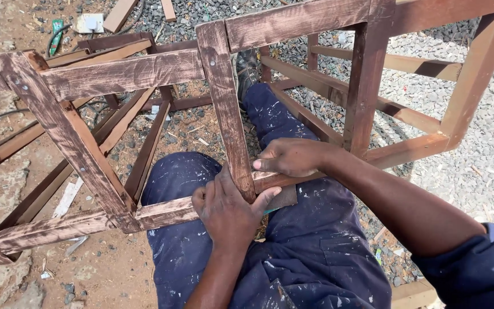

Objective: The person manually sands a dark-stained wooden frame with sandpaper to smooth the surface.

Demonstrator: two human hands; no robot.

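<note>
Wooden frame [224,109], centre of frame, lies across the seated person's lap, stained dark brown throughout. Left hand [228,210] fingers clasp the lower rail joint; right hand [293,157] fingers press the adjoining rail. Coverage patchy; rubbing appears unfinished.

The person wears dark navy work trousers [293,252] streaked and spattered with pale paint and dust. A navy sleeve [478,269] is pushed up above the right elbow. A scuffed black shoe [247,68] covers one foot.

Wooden frame [224,103] rests across the lap, gravel [475,166] to its right.
</note>
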